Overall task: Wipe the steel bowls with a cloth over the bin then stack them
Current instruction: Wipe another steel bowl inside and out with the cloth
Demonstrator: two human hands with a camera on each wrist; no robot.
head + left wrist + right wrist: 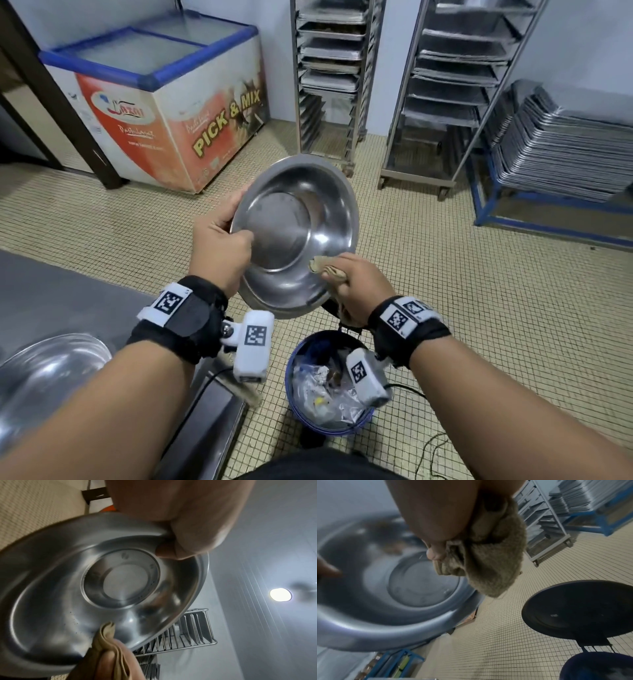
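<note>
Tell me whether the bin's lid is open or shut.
Open. The bin shows its trash from above in the head view, and the dark round lid stands raised behind its rim in the right wrist view.

Head view looks down from above; both wrist views look up, close, sharing the bowl [294, 229].

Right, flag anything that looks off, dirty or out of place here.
Little stands out. The steel bowl, gripped at its rim by the left hand, carries fine dark specks inside near the cloth that the right hand holds. The bin below is open, holding rubbish.
</note>
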